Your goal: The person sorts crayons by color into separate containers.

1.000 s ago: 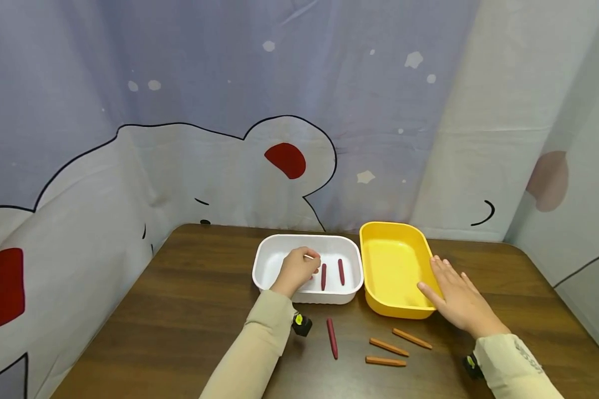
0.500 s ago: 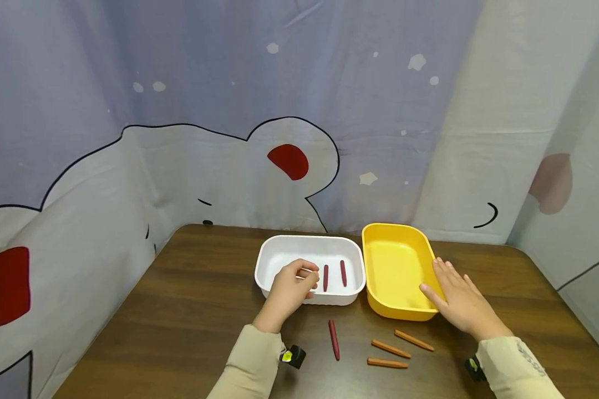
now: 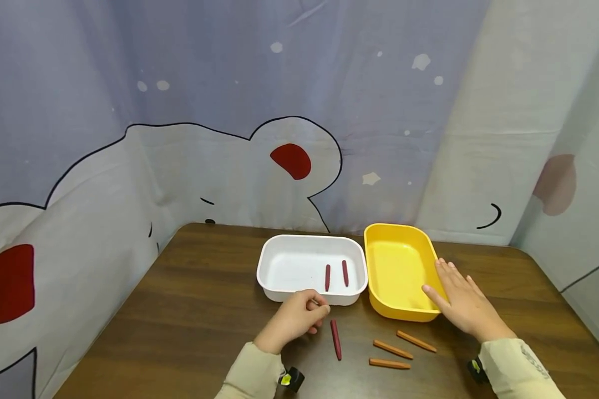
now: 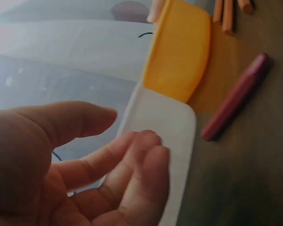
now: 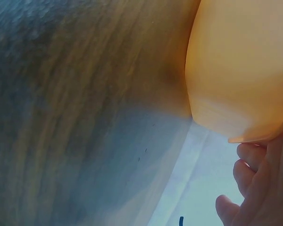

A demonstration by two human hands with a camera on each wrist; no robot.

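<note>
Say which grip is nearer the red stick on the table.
Left: the left grip is just left of the red stick, not touching; the right grip is farther right, at the yellow tray.

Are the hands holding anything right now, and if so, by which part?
Nothing is held. The left hand has nothing between its thumb and fingers; the right hand rests, fingers extended, against the yellow tray at its rim.

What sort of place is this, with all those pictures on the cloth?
Probably an indoor nook; the wider room is out of view. Printed cloth hangs behind a brown table, which holds a white tray and a yellow tray.
</note>
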